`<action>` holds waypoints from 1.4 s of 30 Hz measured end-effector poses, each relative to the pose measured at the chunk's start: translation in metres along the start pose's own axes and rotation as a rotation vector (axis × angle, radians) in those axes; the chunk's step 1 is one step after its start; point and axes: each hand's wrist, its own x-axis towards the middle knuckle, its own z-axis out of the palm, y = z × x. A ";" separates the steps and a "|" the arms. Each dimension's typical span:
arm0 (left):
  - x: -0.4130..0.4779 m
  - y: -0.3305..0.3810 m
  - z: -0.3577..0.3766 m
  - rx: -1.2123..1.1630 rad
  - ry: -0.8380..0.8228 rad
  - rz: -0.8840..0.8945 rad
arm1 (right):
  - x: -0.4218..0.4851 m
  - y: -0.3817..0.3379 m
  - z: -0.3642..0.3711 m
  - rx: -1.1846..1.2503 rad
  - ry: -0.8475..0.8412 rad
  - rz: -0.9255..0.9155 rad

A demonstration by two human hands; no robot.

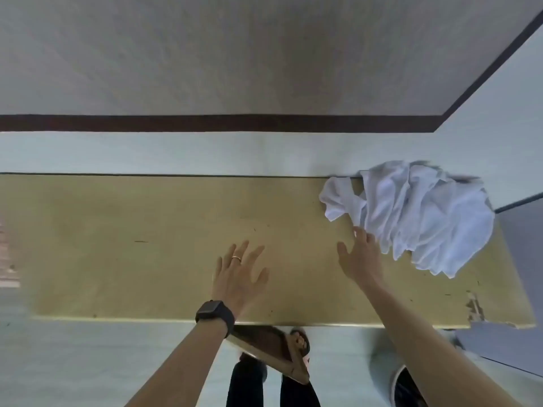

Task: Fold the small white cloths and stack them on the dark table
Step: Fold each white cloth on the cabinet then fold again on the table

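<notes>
A crumpled heap of white cloths (417, 212) lies at the right end of the olive-brown table (147, 245), reaching over its far edge. My right hand (360, 257) stretches toward the heap with spread fingers, its fingertips at the heap's near-left edge; whether they touch the cloth is unclear. My left hand (239, 274) hovers flat over the middle of the table with straight, spread fingers and holds nothing. It wears a ring, with a black watch on the wrist.
The table's near-right corner (476, 306) is chipped. A grey surface (520, 251) adjoins the table on the right. Behind the table run a pale floor strip and a dark border line (205, 123). Sandalled feet (293, 356) show below the table's near edge.
</notes>
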 end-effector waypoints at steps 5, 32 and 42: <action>0.040 -0.023 0.036 0.187 -0.193 0.033 | 0.041 0.003 0.016 -0.186 0.106 0.172; 0.004 0.044 -0.115 -0.049 -0.180 0.468 | -0.115 -0.070 -0.071 0.047 -0.016 -0.548; -0.050 0.025 -0.163 -0.137 -0.451 0.359 | -0.165 -0.084 -0.088 0.132 -0.006 -0.614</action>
